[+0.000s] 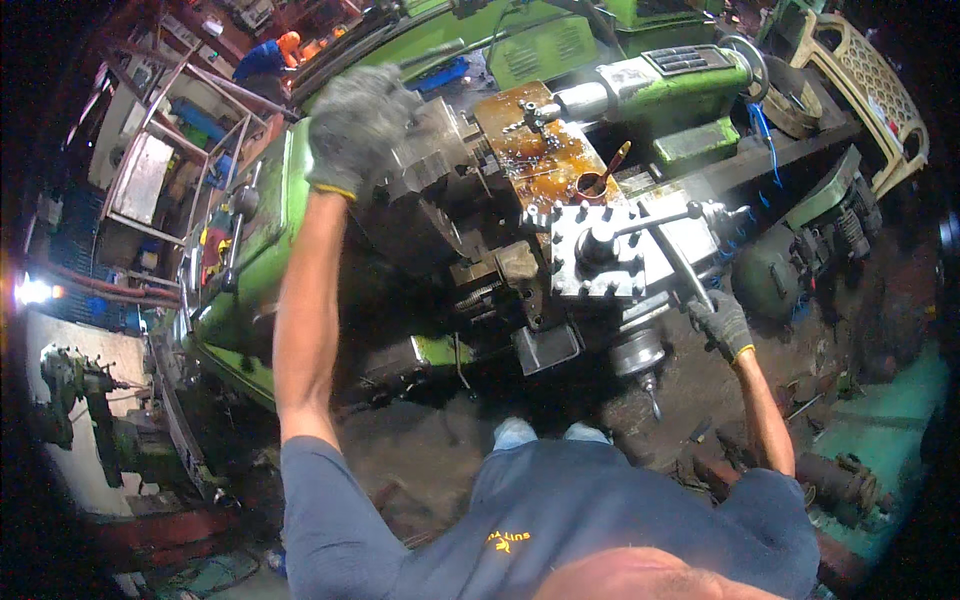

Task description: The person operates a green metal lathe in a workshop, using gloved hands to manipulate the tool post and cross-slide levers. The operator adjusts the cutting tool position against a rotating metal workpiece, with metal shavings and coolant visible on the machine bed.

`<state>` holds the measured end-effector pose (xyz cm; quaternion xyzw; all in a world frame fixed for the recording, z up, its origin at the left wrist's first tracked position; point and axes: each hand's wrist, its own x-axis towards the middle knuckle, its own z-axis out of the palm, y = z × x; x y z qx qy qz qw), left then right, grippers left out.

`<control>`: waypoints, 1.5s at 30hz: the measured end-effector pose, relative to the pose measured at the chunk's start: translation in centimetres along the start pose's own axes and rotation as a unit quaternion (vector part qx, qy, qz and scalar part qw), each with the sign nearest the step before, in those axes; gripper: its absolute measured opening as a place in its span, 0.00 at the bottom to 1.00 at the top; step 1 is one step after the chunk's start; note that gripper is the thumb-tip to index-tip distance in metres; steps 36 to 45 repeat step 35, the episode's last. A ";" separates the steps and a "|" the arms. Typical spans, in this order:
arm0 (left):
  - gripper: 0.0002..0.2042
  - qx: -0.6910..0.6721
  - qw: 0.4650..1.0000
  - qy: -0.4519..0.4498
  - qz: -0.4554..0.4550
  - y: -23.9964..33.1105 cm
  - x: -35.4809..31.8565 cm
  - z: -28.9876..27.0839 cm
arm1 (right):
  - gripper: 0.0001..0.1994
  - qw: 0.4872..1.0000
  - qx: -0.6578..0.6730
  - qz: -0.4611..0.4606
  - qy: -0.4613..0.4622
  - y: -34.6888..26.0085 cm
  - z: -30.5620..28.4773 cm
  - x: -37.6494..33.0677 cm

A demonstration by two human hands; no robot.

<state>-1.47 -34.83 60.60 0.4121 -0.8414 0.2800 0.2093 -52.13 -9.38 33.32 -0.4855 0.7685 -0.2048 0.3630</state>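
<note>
My left hand [358, 125], in a grey glove with a yellow cuff, is at the lathe chuck [432, 150]. Motion smears its fingers, so their grip does not show. A thin metal rod [435, 56] appears just beyond that hand; whether the hand touches it is unclear. My right hand [722, 326], gloved alike, is wrapped round the lower end of a metal bar [682, 262]. The bar slants up to the square tool post [570, 270], which has bolts along its edges and a lever handle [655, 222] on top.
Behind the tool post lies an oily brown board [500, 108] with metal chips and a cup [590, 187] holding a brush. The green tailstock [690, 85] stands beyond. A beige plastic chair [880, 95] is at far right. Another person [265, 62] is in the far left background.
</note>
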 end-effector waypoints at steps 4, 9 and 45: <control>0.21 0.101 0.995 -0.006 0.002 -10.2 0.6 3.6 | 0.23 0.998 -0.035 -0.053 -0.005 -3.2 1.7 -0.3; 0.21 -0.016 0.961 -0.253 -0.109 -15.7 -0.6 5.9 | 0.23 0.996 -0.007 -0.089 -0.023 -5.3 3.1 1.0; 0.25 -0.546 0.814 0.112 -0.163 -0.4 -2.6 3.7 | 0.18 0.993 0.104 -0.042 0.031 -6.1 -2.0 4.2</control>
